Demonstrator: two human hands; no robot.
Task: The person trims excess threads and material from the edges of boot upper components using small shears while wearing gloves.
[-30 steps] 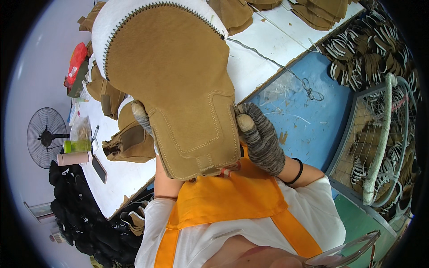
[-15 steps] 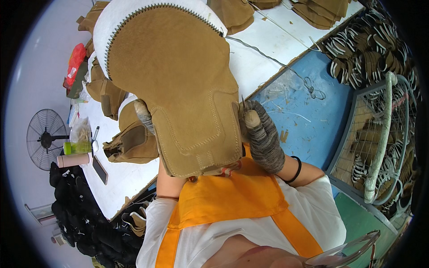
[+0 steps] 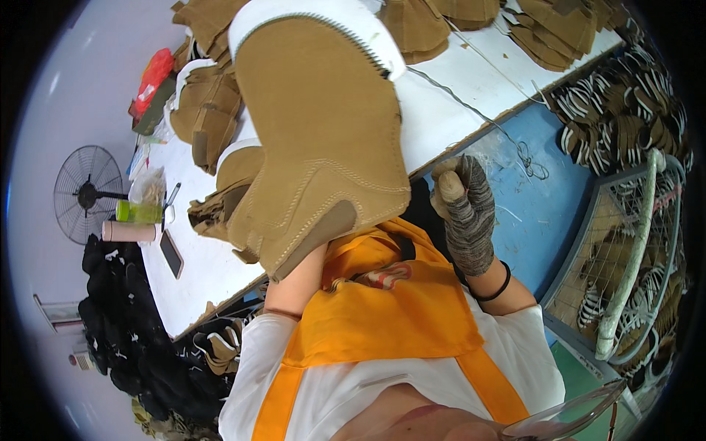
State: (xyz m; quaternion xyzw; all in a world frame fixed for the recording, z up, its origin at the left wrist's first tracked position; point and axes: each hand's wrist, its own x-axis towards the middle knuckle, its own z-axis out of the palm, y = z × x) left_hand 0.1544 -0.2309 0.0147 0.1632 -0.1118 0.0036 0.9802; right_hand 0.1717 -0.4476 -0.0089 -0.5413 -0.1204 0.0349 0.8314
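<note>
Look over white-topped table (image 3: 426, 125): see tan suede boot upper (image 3: 323, 110), held up before orange apron (image 3: 382, 323). Read long axis as roughly straight away from chest, white band (image 3: 368, 29) with zigzag edge at far end. Find gloved right hand (image 3: 467, 209) just beside near right edge of upper, apart from it, fingers bent; cannot tell whether clenched or around something. Find left forearm (image 3: 296, 283) running behind near end, so judge left nearer of 2; cannot tell left hand's grip, hidden by upper
</note>
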